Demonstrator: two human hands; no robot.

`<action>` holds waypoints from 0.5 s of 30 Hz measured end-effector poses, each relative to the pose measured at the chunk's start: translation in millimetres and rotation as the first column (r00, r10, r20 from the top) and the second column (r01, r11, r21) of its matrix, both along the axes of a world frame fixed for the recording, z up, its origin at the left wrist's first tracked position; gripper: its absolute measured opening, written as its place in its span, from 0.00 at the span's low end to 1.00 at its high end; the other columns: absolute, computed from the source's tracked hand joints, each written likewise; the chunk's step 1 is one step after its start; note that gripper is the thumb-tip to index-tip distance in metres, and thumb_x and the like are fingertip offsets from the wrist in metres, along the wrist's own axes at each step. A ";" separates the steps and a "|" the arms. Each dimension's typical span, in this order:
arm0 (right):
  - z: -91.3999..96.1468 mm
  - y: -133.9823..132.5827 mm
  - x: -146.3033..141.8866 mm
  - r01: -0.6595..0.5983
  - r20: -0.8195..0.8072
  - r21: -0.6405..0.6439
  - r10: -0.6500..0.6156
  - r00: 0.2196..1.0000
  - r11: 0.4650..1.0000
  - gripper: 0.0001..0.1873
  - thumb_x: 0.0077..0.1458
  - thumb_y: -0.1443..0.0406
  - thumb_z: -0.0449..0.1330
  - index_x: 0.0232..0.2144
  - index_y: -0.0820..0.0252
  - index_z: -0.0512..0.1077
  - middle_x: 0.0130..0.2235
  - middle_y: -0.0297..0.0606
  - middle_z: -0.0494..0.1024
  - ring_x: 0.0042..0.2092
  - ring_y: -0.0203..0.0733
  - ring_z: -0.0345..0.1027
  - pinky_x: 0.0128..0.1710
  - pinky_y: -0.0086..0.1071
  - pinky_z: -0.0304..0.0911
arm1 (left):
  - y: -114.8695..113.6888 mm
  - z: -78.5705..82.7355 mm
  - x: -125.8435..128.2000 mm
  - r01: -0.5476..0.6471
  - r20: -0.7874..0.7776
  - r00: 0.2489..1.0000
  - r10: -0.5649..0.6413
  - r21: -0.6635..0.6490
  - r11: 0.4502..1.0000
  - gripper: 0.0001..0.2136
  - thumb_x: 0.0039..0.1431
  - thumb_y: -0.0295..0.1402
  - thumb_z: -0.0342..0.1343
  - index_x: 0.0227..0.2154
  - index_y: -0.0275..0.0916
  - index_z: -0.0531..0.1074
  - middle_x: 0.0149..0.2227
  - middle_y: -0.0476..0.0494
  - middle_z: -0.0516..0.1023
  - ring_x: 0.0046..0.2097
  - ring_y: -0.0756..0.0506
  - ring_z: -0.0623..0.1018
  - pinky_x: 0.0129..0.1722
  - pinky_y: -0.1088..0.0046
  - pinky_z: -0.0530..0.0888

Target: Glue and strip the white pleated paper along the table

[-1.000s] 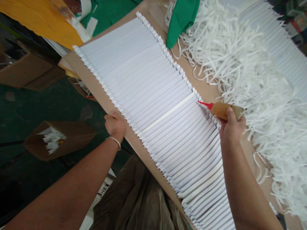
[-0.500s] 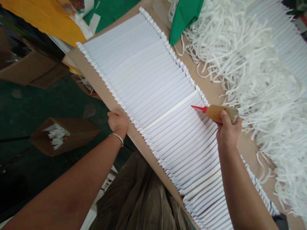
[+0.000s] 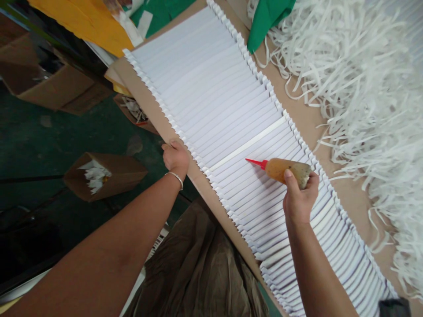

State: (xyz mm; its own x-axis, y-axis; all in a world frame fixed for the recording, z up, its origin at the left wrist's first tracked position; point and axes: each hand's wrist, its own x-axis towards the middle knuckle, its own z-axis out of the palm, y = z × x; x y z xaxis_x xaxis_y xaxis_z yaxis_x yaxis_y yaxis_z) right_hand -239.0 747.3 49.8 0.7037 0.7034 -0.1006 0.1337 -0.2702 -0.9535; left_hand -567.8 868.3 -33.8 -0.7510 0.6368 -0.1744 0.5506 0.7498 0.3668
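Observation:
In my right hand (image 3: 300, 198) is a glue bottle (image 3: 287, 171) with amber contents and a red pointed nozzle (image 3: 256, 163). It is tilted sideways, the tip pointing left over rows of overlapping white strips (image 3: 205, 97). Whether the tip touches the strips I cannot tell. One brighter strip (image 3: 247, 145) crosses the rows just beyond the nozzle. My left hand (image 3: 176, 157), with a bracelet on the wrist, is closed at the near edge of the brown board (image 3: 155, 119) under the strips; its fingertips are partly hidden.
A large heap of loose white strips (image 3: 363, 88) lies on the right, with green cloth (image 3: 269, 22) beside it. Yellow material (image 3: 89, 22) is at the upper left. Cardboard boxes (image 3: 62, 86) and an opened carton (image 3: 112, 176) stand on the floor at left.
My right hand has moved the glue bottle left and nearer to me along the strips, away from their far edge. My left hand keeps its place on the edge while the view shifts slightly.

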 end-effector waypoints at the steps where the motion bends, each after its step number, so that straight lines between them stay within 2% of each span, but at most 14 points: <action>1: 0.5 -5.0 -5.6 -0.015 0.017 -0.025 0.016 1.000 1.000 0.33 0.44 0.49 0.72 0.46 0.56 0.65 0.38 0.30 0.71 0.38 0.35 0.68 0.43 0.35 0.69 | 0.0 -0.1 0.1 0.002 0.005 1.000 -0.002 0.001 1.000 0.18 0.74 0.38 0.40 0.47 0.30 0.70 0.45 0.22 0.80 0.48 0.32 0.81 0.49 0.55 0.75; 8: 4.8 -34.8 -45.3 -0.131 0.051 -0.139 0.139 0.989 0.982 0.37 0.42 0.50 0.73 0.50 0.55 0.65 0.43 0.33 0.70 0.42 0.40 0.67 0.43 0.37 0.66 | -0.3 -4.7 -2.2 0.012 -0.005 1.000 -0.012 -0.005 1.000 0.19 0.74 0.38 0.39 0.47 0.29 0.70 0.44 0.22 0.80 0.48 0.32 0.81 0.49 0.55 0.75; 12: 4.8 -45.2 -62.9 -0.216 0.115 -0.139 0.233 0.966 0.966 0.36 0.43 0.51 0.73 0.51 0.56 0.65 0.45 0.36 0.70 0.44 0.42 0.67 0.45 0.39 0.66 | -0.4 -5.7 -2.4 0.010 -0.009 1.000 -0.010 0.000 1.000 0.18 0.74 0.38 0.39 0.46 0.30 0.70 0.44 0.23 0.80 0.47 0.33 0.81 0.48 0.57 0.75; 15: 6.0 -47.8 -64.1 -0.273 0.229 -0.103 0.289 0.929 0.957 0.37 0.43 0.53 0.74 0.52 0.55 0.66 0.48 0.38 0.70 0.47 0.44 0.69 0.47 0.41 0.67 | -0.2 -5.6 -2.3 -0.002 -0.013 1.000 0.002 -0.011 1.000 0.18 0.74 0.38 0.39 0.46 0.30 0.70 0.43 0.24 0.80 0.47 0.33 0.81 0.48 0.57 0.76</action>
